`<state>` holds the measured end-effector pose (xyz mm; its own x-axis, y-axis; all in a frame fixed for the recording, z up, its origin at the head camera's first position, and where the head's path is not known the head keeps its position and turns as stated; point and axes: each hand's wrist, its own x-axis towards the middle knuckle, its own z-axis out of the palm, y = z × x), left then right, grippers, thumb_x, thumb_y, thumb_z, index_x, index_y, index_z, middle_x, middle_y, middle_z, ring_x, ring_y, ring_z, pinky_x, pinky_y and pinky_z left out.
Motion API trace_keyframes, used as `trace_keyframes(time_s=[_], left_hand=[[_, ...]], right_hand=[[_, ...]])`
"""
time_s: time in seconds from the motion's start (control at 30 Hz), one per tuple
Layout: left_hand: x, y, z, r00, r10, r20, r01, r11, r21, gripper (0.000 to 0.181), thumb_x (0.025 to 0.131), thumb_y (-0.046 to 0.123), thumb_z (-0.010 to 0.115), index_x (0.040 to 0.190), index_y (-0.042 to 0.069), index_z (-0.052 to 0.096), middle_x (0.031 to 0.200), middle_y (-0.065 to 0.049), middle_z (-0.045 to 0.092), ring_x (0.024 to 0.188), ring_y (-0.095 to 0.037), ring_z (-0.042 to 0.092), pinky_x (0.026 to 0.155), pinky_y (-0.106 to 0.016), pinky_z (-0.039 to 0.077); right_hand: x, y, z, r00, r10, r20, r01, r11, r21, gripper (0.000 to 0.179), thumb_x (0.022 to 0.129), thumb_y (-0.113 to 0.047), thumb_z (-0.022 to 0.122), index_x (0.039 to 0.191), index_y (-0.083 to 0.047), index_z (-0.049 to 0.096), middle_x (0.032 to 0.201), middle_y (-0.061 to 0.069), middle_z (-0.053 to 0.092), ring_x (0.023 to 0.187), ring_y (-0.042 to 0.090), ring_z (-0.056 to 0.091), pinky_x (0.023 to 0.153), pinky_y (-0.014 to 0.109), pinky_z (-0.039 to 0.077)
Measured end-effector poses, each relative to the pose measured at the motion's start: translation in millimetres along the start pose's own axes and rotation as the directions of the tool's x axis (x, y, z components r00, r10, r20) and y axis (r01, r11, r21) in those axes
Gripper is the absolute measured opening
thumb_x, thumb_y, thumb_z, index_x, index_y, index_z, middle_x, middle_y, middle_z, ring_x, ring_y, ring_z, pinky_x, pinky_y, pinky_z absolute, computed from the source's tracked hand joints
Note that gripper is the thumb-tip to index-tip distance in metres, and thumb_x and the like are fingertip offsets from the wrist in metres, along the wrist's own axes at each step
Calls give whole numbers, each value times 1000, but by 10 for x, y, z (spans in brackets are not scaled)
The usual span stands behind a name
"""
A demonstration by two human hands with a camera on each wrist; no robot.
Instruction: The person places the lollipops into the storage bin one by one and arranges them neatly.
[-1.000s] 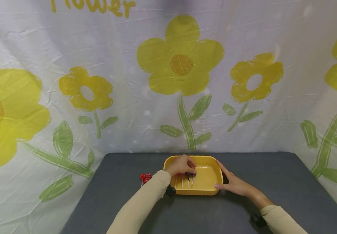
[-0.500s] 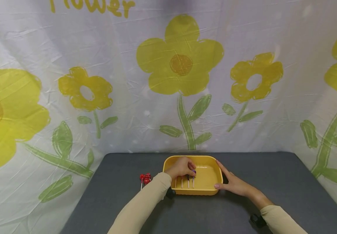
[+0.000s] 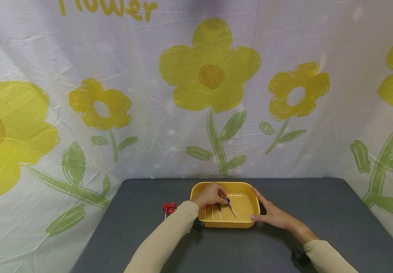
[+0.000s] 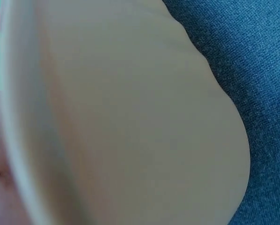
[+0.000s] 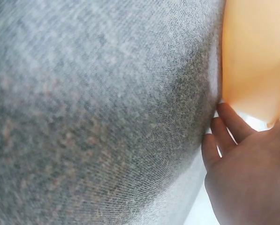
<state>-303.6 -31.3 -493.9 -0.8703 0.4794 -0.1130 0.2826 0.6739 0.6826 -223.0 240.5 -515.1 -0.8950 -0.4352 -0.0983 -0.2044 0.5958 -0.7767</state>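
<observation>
My left hand (image 3: pixel 211 194) reaches over the left part of a yellow tray (image 3: pixel 245 224) and pinches a purple-wrapped lollipop (image 3: pixel 227 200) near its head. That lollipop slants, its stick pointing down to the right. To its left, three white lollipop sticks (image 3: pixel 212 213) stand side by side in the tray, their heads mostly hidden by my fingers. My right hand (image 3: pixel 273 215) holds the tray's right end, thumb at the front corner and fingers along the side. In the right wrist view its fingers (image 5: pixel 231 124) lie against the tray wall (image 5: pixel 257 56).
Red lollipops (image 3: pixel 169 207) lie on the dark table (image 3: pixel 141 197) left of the tray, partly hidden by my left sleeve (image 3: pixel 169 235). Behind the table hangs a white cloth (image 3: pixel 155 151) with painted yellow flowers.
The purple lollipop's stick was upright in line with the others; now its lower end has swung right and its head sits slightly farther back. My right hand and the tray have stayed put.
</observation>
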Motion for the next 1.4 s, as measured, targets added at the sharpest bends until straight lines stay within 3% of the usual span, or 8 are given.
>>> trace_keyframes(time_s=[0.17,0.37,0.5,0.73,1.03,1.4], left_hand=[[-25,35,-9,1000,-14,-6,14,1000,13,14,85,18,79,95,9,75,86,-4,73,57,-22,64,49,-33,55],[-44,107,21,1000,22,-21,-20,996,85,11,83,18,80,90,10,78,84,-2,75,58,-6,55,53,-20,47],[-32,118,41,1000,27,-7,-26,992,120,11,82,15,82,91,10,78,87,-1,76,67,-4,58,63,-18,49],[21,34,25,998,57,9,-57,994,93,17,78,12,84,94,8,78,89,-4,76,74,-6,61,68,-19,51],[17,-1,18,999,26,35,-28,999,34,17,80,9,82,96,8,77,91,-6,76,74,-8,62,62,-20,51],[21,-3,11,999,15,41,-15,1000,19,19,81,10,81,100,7,77,96,-7,77,81,-11,67,65,-20,54]], right_hand=[[-13,-1,1,1000,-8,-9,8,1000,3,103,92,-40,69,160,-26,-7,167,21,0,150,52,11,109,74,25],[-17,-23,11,1000,-10,-9,10,1000,6,102,92,-40,68,160,-26,-6,167,21,1,150,52,11,110,74,25],[-14,-35,16,1000,-15,-7,15,1000,11,102,92,-39,68,160,-26,-6,167,21,1,150,52,11,110,74,25],[-14,-28,13,999,-24,-23,24,1000,-10,103,91,-40,70,160,-27,-6,167,21,2,150,53,12,109,75,26],[-21,-23,9,1000,-13,-17,13,1000,-17,102,92,-43,68,160,-27,-6,167,21,3,149,54,13,107,76,26],[-18,9,17,999,-25,-20,25,999,-23,103,91,-43,68,160,-25,-6,167,22,3,149,54,14,107,75,28]])
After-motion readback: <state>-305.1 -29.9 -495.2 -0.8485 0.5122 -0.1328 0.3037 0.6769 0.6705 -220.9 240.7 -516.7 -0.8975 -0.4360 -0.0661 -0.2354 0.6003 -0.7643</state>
